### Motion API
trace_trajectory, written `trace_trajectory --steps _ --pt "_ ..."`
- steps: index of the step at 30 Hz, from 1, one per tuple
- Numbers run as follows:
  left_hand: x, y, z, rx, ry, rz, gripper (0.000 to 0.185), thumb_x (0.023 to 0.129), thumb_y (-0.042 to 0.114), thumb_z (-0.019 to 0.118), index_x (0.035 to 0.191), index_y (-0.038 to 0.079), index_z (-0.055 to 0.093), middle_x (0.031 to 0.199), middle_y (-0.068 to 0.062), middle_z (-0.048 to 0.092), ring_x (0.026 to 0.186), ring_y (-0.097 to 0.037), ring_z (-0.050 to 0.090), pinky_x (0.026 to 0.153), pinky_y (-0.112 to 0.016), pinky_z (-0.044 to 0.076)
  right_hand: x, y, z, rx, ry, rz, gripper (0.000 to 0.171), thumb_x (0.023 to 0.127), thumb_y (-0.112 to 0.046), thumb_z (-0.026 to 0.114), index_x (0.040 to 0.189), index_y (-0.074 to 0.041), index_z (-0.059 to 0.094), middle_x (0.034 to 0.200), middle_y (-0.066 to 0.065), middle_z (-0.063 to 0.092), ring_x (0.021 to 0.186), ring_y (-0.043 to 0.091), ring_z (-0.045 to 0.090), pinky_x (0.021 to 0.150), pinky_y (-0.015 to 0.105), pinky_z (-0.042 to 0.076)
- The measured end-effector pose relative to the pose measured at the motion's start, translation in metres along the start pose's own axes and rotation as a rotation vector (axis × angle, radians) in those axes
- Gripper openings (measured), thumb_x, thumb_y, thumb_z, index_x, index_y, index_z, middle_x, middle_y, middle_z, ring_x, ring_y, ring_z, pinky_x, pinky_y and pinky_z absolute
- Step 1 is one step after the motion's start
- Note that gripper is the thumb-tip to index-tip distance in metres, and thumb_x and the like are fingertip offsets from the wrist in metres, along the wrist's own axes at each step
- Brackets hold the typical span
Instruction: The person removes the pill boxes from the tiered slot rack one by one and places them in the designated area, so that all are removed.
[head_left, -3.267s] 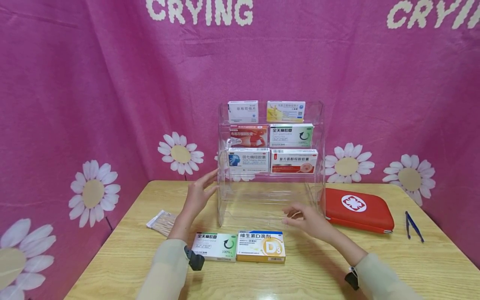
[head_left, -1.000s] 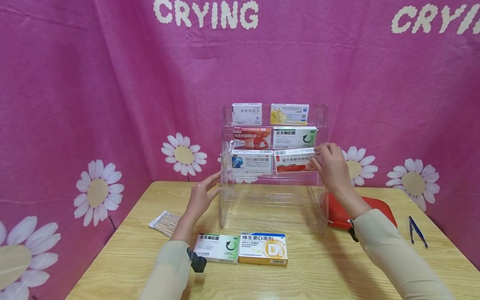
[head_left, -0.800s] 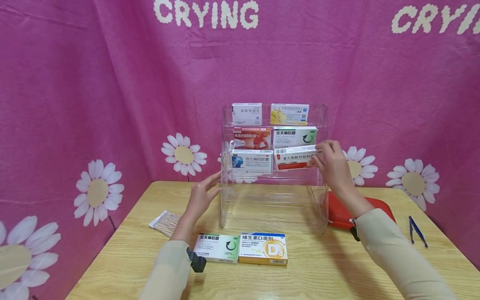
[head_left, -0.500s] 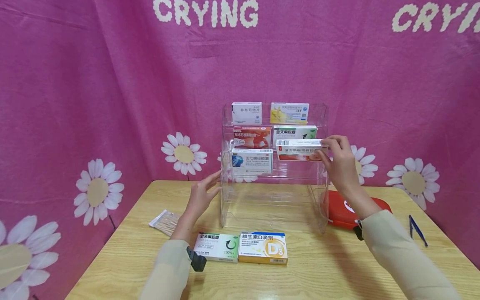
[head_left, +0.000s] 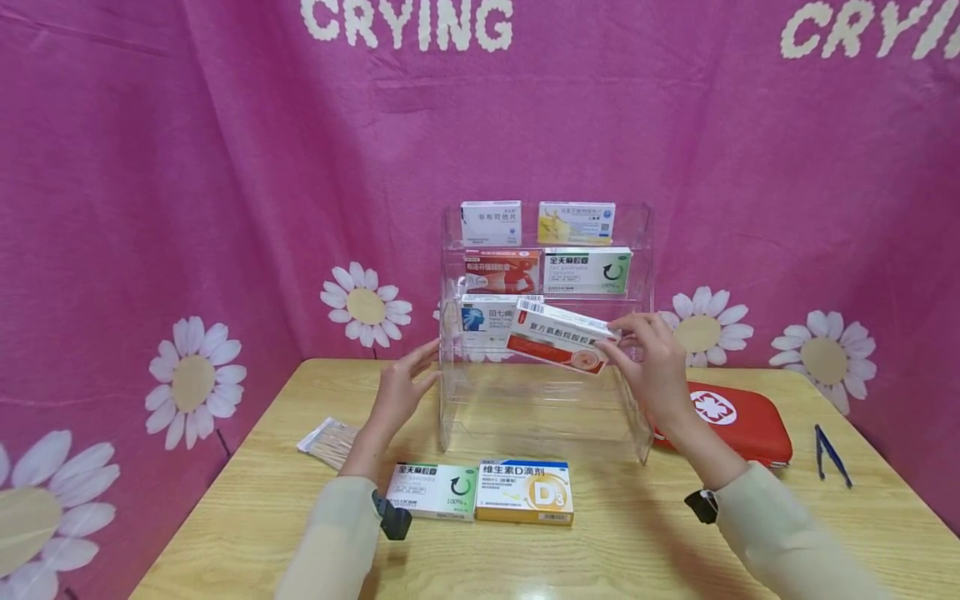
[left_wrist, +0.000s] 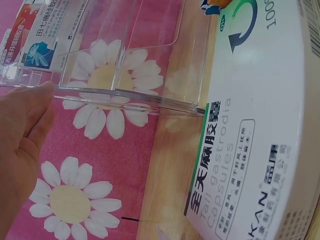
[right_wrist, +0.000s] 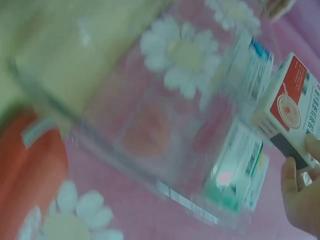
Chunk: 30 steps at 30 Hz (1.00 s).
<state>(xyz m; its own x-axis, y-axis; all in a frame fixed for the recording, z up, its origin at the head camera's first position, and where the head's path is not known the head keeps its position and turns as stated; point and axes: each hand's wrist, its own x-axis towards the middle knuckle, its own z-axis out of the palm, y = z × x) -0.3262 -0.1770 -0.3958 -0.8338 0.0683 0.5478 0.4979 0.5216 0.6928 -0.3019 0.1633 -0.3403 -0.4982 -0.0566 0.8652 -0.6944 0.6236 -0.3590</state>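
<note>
Your right hand (head_left: 651, 367) pinches the red-and-white cardboard medicine box (head_left: 558, 343), clear of the transparent acrylic shelf rack (head_left: 637, 250); your left hand (head_left: 396, 390), fingers straight, steadies its side. Five boxes remain shelved.

Box (head_left: 561, 342) in right hand (head_left: 651, 367): white with red band. Rack (head_left: 637, 275) beyond it: clear. Case (head_left: 742, 417) right of that hand: red, white cross. Boxes near left hand (head_left: 397, 392): green-white (head_left: 431, 492), yellow-blue (head_left: 525, 492). Counter (head_left: 600, 550): light woodgrain. Backdrop (head_left: 225, 208): pink, white daisies.
</note>
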Motion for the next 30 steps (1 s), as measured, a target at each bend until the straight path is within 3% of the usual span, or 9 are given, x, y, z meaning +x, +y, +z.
trace_trajectory --steps 2,5,9,18,30 --pt "0.000 0.000 0.000 0.004 -0.005 -0.009 0.050 0.086 -0.004 0.068 0.134 0.002 0.058 0.125 -0.020 0.067 0.114 -0.035 0.066 0.099 -0.038 0.056 -0.010 -0.007 0.005 0.030 -0.054 0.026 0.026 0.073 0.002 0.082 0.093 0.004 0.066 0.090 0.016 0.060 0.076 0.025 0.069 0.074 -0.005 0.049" --pt "0.000 0.001 0.000 0.006 -0.008 -0.019 0.050 0.086 -0.004 0.068 0.134 0.002 0.058 0.125 -0.020 0.067 0.115 -0.035 0.066 0.100 -0.039 0.056 -0.024 -0.016 0.013 0.049 -0.135 0.068 0.025 0.074 -0.001 0.082 0.094 0.001 0.067 0.089 0.013 0.062 0.076 0.025 0.071 0.070 0.011 0.060" --pt "0.000 0.001 0.000 0.003 -0.006 -0.020 0.051 0.085 -0.004 0.069 0.134 0.002 0.058 0.124 -0.020 0.067 0.115 -0.036 0.066 0.100 -0.039 0.056 -0.040 -0.027 0.024 0.044 -0.224 0.099 0.023 0.074 -0.006 0.083 0.093 -0.002 0.068 0.085 0.009 0.062 0.074 0.024 0.072 0.066 0.032 0.065" --pt "0.000 0.004 0.000 0.019 -0.008 -0.025 0.051 0.085 -0.003 0.069 0.135 0.003 0.057 0.128 -0.020 0.065 0.115 -0.035 0.066 0.100 -0.039 0.056 -0.065 -0.052 0.048 0.182 -0.407 0.156 0.019 0.076 -0.006 0.081 0.086 -0.005 0.065 0.087 0.005 0.063 0.074 0.013 0.066 0.066 0.012 0.060" --pt "0.000 0.004 0.001 0.028 0.002 -0.015 0.052 0.084 -0.005 0.070 0.134 0.001 0.057 0.127 -0.021 0.065 0.112 -0.037 0.067 0.098 -0.041 0.057 -0.081 -0.074 0.073 0.295 -0.515 0.165 0.016 0.077 -0.006 0.080 0.083 -0.006 0.065 0.083 0.004 0.062 0.072 0.004 0.060 0.063 0.013 0.059"
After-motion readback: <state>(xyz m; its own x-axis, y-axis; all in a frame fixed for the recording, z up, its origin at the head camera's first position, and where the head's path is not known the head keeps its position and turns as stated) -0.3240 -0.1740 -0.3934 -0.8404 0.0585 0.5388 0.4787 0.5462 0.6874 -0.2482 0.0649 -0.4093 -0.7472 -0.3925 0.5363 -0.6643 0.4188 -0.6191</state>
